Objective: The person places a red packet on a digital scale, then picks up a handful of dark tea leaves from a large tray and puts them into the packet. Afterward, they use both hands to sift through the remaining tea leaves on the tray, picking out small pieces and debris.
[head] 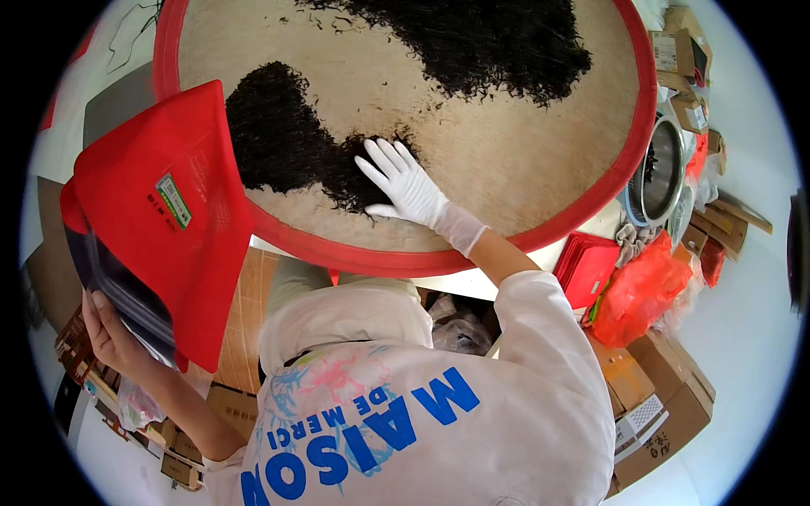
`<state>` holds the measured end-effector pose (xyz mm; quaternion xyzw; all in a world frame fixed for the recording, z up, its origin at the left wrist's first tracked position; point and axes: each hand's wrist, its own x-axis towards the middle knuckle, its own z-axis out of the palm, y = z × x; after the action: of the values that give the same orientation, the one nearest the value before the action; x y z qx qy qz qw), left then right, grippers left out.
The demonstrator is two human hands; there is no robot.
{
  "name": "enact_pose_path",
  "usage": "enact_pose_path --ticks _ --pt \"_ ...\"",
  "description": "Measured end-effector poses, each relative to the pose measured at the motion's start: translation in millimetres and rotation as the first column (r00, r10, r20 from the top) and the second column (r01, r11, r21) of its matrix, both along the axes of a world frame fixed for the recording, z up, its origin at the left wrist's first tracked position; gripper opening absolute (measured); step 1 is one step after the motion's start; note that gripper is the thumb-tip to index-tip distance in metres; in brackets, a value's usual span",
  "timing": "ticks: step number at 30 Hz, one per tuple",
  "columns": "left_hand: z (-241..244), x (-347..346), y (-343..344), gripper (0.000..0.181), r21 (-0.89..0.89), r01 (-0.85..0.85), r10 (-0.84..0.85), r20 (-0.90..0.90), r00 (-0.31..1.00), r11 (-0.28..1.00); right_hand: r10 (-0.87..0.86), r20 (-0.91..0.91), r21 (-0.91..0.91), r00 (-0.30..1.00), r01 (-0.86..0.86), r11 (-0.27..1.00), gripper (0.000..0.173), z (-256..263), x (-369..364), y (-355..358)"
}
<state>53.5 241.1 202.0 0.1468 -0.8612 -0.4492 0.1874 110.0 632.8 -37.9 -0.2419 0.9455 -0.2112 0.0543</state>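
A red pouch (202, 209) bears writing and a small label, and has a dark see-through part. My left hand (111, 335), bare, grips its lower left edge, beside the near left rim of a large round tray (506, 177) edged in red. Dark, curled dried leaves, seemingly tea, lie on the tray in a near pile (272, 133) and a larger far pile (500, 44). My right hand (405, 186), in a white glove, rests palm down at the right end of the near pile. Its fingers are spread and hold nothing; the leaves under the palm are hidden.
Right of the tray are a metal bowl (664, 171), a stack of red pouches (585, 269) and an orange-red plastic bag (639, 291). Cardboard boxes (664, 411) stand at the lower right. A clear plastic bag (465, 335) lies under the table edge.
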Motion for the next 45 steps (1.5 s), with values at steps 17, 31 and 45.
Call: enact_pose_path --ticks 17,31,45 --pt "-3 15 -1 0.037 0.008 -0.013 0.013 0.034 0.999 1.000 0.054 -0.076 -0.077 0.996 -0.059 0.995 0.063 9 -5 -13" --pt "4 8 7 0.032 -0.050 -0.005 0.005 0.004 1.000 0.999 0.213 -0.037 0.152 0.976 -0.205 0.967 0.081 5 -49 -26" --pt "7 1 37 0.033 0.123 0.134 -0.133 -0.017 0.991 0.983 -0.372 0.096 -0.435 0.923 0.375 0.819 0.029 5 -19 -29"
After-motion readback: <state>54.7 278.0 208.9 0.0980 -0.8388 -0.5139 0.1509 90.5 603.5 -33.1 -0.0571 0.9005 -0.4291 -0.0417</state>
